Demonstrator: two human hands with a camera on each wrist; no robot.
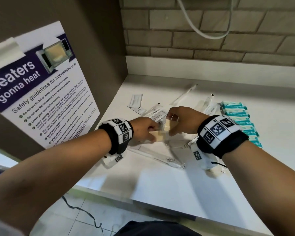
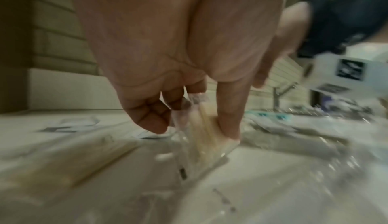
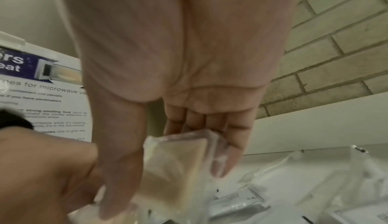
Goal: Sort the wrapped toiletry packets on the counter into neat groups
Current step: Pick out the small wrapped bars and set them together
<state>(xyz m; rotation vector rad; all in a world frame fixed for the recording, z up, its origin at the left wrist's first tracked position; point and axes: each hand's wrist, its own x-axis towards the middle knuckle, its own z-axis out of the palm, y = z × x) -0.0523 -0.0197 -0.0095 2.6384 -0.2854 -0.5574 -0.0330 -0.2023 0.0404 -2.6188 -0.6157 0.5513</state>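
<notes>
Both hands meet over the middle of the white counter (image 1: 160, 183). My left hand (image 1: 152, 133) pinches a cream bar in clear wrap (image 1: 157, 137) between thumb and curled fingers; in the left wrist view the cream bar (image 2: 201, 128) hangs just above the counter. Touching it on the right, my right hand (image 1: 172, 124) grips a second cream packet (image 1: 167, 125), shown in the right wrist view as a cream packet (image 3: 174, 161) between thumb and fingers (image 3: 222, 153). A row of teal packets (image 1: 237, 116) lies at the right.
Long clear-wrapped packets (image 1: 160, 155) lie under the hands, and white sachets (image 1: 136, 101) lie farther back. Another cream packet (image 1: 215, 172) sits below my right wrist. A cabinet side with a microwave poster (image 1: 41, 92) bounds the left. A brick wall (image 1: 211, 40) stands behind.
</notes>
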